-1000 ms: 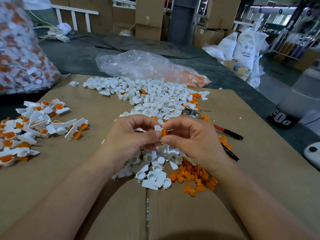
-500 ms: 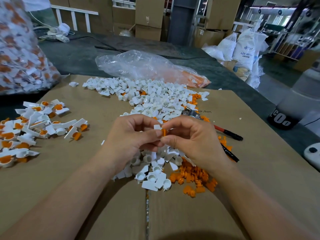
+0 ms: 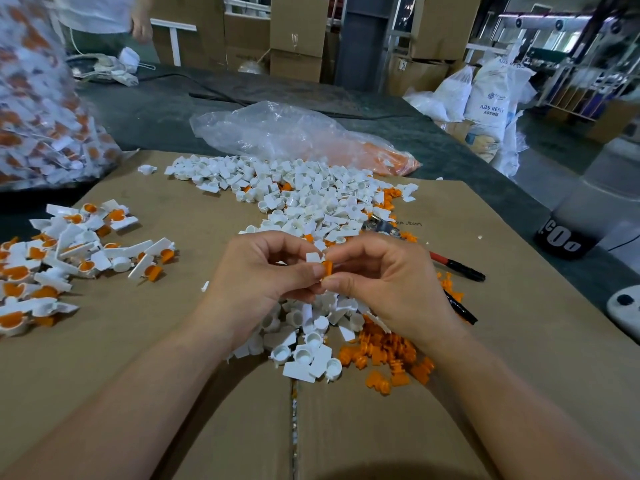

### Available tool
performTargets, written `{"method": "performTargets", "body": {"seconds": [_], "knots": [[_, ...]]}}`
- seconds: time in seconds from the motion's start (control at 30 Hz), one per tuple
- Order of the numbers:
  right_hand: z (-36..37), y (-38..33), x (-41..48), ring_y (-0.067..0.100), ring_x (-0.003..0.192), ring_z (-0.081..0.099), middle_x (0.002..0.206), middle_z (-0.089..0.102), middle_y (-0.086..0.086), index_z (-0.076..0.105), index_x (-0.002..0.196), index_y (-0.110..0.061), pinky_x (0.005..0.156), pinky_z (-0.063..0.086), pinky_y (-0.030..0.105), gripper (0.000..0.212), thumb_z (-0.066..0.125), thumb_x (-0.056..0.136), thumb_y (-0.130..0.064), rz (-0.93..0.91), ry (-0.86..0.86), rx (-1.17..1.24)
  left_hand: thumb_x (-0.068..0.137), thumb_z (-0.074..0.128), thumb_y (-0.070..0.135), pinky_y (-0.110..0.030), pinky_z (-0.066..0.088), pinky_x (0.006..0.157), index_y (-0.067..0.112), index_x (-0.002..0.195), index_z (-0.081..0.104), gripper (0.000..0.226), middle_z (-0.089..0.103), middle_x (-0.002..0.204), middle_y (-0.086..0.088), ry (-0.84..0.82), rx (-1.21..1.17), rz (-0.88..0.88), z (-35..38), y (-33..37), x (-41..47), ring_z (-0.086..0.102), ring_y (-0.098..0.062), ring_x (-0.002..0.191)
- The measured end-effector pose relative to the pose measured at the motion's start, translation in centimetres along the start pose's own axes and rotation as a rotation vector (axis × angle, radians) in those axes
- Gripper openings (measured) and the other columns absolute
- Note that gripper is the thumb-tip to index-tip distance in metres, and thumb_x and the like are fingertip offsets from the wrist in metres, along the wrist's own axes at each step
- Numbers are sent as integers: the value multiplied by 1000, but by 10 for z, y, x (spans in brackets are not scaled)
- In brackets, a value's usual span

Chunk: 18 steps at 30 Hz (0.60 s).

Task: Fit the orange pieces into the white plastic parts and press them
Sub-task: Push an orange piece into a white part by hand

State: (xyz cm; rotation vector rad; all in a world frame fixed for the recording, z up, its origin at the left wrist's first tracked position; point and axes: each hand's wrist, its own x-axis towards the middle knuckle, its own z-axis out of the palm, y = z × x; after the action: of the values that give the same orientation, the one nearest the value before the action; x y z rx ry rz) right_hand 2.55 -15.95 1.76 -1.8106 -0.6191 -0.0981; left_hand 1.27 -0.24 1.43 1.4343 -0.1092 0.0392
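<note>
Change since earlier: both hands hold nearly the same place above the pile, the orange piece staying between the thumbs; a person in a white top (image 3: 100,15) has come into view at far left, beyond the table.
Left hand (image 3: 256,282): raised over the cardboard, fingers curled, thumb and fingertips pinching a white plastic part (image 3: 313,257).
Right hand (image 3: 388,282): facing the left, fingers curled, thumb and forefinger pinching an orange piece (image 3: 327,268).
Orange piece: upright between the two thumb tips, touching the lower edge of the white plastic part; whether it is fully seated cannot be told.
Loose white parts (image 3: 304,199): broad heap across the middle of the sheet, running from under the hands to the far edge.
Loose orange pieces (image 3: 384,355): small heap just below the right wrist, beside the nearest white parts.
Finished parts (image 3: 69,251): white with orange inserts, spread at the left of the sheet, well apart from the hands.
Cardboard sheet (image 3: 485,341): flattened carton covering the table, seam running toward the viewer.
Clear bag (image 3: 277,133): crumpled behind the white heap, orange stock showing at its right end.
Filled bag (image 3: 38,116): far left, packed with white-and-orange parts.
Hand tool (image 3: 453,268): red-and-black handles, lying right of the right hand.
Background: stacked cartons (image 3: 298,29); white sacks (image 3: 491,98) at right.
</note>
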Motion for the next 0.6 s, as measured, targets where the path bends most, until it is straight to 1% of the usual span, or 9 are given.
{"method": "performTargets", "body": {"seconds": [0.1,0.2,0.3,0.37,0.43,0.5,0.6], "knots": [[1,1,1,13,79,70,84,71,1,67,84,-23,76,57,30,22,73,64,-17,12,-7,13,53,69,7,-18,49,45,2,69,65,17,63,52,-7,8,0,-16,0,1,0,62,-14,45],[1,0,1,15,80,70,86,71,2,67,86,-22,76,56,29,21,71,66,-21,7,-20,40,53,68,6,-18,50,45,0,70,64,18,63,52,-7,16,-31,-31,-1,1,1,62,-13,45],[2,1,2,16,77,69,84,71,5,68,84,-22,74,56,29,17,72,69,-14,2,1,10,61,68,0,-16,49,45,1,70,64,10,63,51,-6,6,13,-14,-1,1,0,62,-12,45],[3,2,2,16,77,69,83,70,4,67,85,-22,73,56,29,20,73,69,-10,11,4,6,64,68,-3,-16,49,46,2,70,64,8,63,51,-6,10,26,-7,-1,1,-1,62,-11,45],[3,3,2,12,78,69,83,70,-3,65,87,-24,72,55,24,24,73,66,-15,38,9,57,62,69,0,-17,50,47,3,69,65,8,64,53,-6,19,22,2,-1,2,-1,62,-12,47],[2,3,2,7,81,68,86,68,-10,63,90,-30,72,53,20,29,71,63,-25,60,12,70,57,69,7,-17,51,48,7,66,66,10,65,55,-7,23,17,13,-1,2,-2,63,-13,49],[3,3,2,6,83,68,90,69,-9,63,94,-32,74,53,20,31,67,64,-32,79,-31,32,54,70,13,-18,53,51,12,62,68,8,66,58,-7,15,37,26,-1,3,-3,64,-14,51]]}}
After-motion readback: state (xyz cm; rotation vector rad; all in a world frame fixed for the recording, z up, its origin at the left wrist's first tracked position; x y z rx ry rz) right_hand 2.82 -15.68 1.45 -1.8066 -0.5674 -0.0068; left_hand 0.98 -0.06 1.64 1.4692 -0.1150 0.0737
